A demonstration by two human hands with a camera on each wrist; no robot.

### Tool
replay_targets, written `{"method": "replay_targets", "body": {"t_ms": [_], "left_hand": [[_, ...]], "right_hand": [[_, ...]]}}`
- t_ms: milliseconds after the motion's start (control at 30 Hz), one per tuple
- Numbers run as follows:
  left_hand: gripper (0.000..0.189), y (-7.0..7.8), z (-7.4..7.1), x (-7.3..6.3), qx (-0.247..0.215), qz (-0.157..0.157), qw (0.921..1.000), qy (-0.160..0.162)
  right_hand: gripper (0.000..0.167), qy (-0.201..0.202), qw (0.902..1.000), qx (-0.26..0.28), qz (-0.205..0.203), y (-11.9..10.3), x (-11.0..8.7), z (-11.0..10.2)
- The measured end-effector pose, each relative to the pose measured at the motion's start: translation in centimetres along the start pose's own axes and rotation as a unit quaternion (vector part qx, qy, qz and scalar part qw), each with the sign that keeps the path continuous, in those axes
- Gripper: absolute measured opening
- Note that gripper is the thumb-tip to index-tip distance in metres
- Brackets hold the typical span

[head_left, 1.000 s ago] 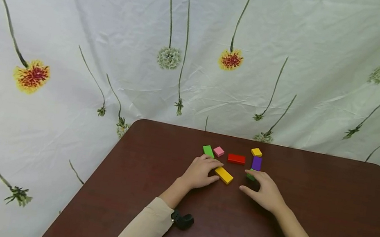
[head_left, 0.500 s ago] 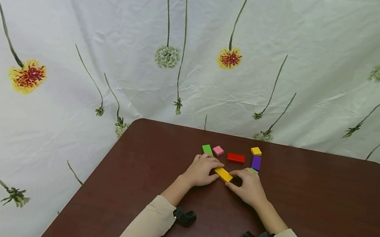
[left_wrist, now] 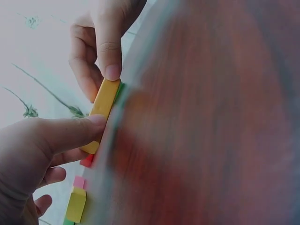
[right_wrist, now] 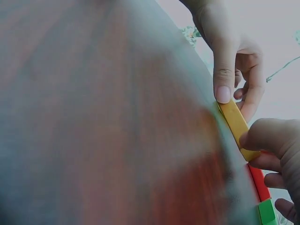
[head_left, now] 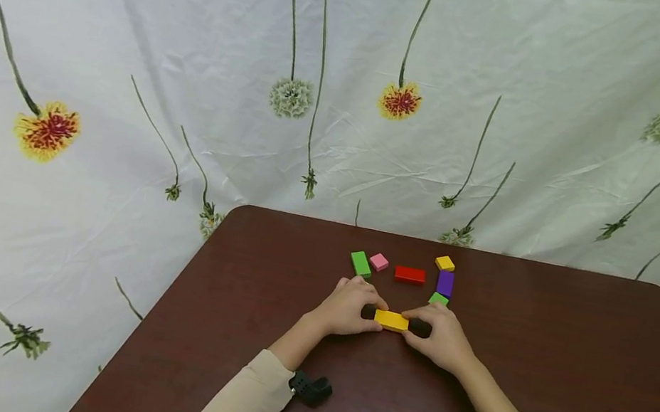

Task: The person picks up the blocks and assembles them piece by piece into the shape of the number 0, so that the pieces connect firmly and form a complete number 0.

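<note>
A long yellow block [head_left: 392,321] lies crosswise between my two hands in the head view. My left hand [head_left: 345,307] pinches its left end between thumb and fingers. At the other end, my right hand [head_left: 442,336] pinches it the same way. Both wrist views show the yellow block [left_wrist: 107,96] with a thumb pressed on each end. Whether it touches the tabletop cannot be told. Just beyond the right fingers sits a small green block [head_left: 438,299], partly hidden. A longer green block [head_left: 361,263] lies beyond the left hand.
Farther back on the dark brown table [head_left: 296,258] are a pink block [head_left: 379,262], a red block [head_left: 410,275], a purple block [head_left: 444,283] and a small yellow block [head_left: 445,263]. A flower-printed cloth [head_left: 342,129] hangs behind the table's far edge.
My right hand has come left from near the small green block and taken the yellow block's right end. The yellow block has turned from slanting to nearly level and shifted slightly nearer.
</note>
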State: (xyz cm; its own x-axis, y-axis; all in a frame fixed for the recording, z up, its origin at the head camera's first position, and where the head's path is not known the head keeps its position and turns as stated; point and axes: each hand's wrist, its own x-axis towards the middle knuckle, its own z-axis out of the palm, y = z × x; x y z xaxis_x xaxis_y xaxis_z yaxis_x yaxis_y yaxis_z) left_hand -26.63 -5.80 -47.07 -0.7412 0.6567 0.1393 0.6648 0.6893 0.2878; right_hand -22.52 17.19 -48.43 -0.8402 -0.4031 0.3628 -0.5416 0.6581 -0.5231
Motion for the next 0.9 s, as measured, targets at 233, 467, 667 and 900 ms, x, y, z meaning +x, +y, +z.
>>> {"method": "replay_targets", "body": {"t_ms": [233,467,667,900], "left_hand": [[0.030,1.0,0.2,-1.3,-0.014,0.023,0.9996,0.000],[0.031,1.7,0.5,-2.1,-0.029,0.022,0.9993,-0.011],[0.030,1.5,0.9,-2.3,-0.059,0.023,0.9979,-0.010],[0.031,1.3,1.3,-2.3,-0.090,0.020,0.9957,-0.009]], "right_hand": [[0.026,-0.012,0.9998,0.012,-0.012,-0.5,-1.6,-0.4],[0.026,-0.005,0.9996,0.018,-0.020,-0.6,-2.8,-0.1],[0.029,0.006,0.9992,0.030,-0.024,-0.3,-3.1,0.0],[0.033,0.112,0.9911,0.020,0.069,1.6,-2.1,-1.2]]}}
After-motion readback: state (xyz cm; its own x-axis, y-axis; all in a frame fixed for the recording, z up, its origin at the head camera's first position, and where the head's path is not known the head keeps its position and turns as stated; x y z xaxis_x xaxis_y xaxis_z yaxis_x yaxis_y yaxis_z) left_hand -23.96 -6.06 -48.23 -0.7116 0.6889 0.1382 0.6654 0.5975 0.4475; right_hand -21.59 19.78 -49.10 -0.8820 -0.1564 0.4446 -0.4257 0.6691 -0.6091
